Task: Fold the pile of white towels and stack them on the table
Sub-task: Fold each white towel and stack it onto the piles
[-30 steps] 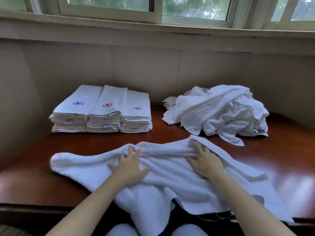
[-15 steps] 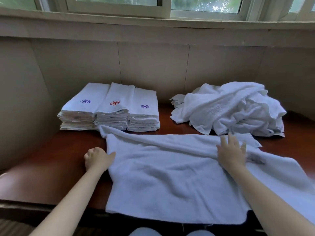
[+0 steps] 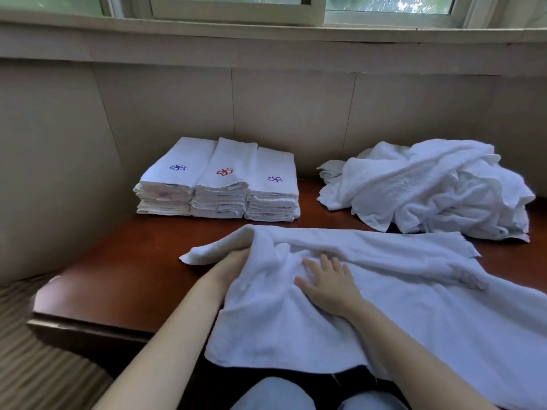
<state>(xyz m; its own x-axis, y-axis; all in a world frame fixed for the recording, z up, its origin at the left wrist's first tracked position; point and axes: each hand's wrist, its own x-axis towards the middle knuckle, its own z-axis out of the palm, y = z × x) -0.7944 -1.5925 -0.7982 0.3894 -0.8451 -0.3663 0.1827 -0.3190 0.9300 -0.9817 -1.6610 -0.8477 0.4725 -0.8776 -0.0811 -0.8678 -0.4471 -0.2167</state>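
1. The spread towel (image 3: 370, 291) is white terry cloth, matt, with a soft nubby pile.
2. The pile of unfolded towels (image 3: 429, 187) is the same matt white terry. One fold shows a ribbed weave.
3. The folded towel stacks (image 3: 219, 179) are flatter, smoother white cloth, with motifs stitched in blue and red thread.
4. The table (image 3: 118, 276) is reddish-brown wood, polished and glossy, with pale reflections.
5. The wall panels (image 3: 290, 113) are beige, smooth and matt.
6. The window frame (image 3: 236, 13) looks pale, smooth and faintly shiny.
7. The trousers (image 3: 272, 395) are light blue matt cloth.
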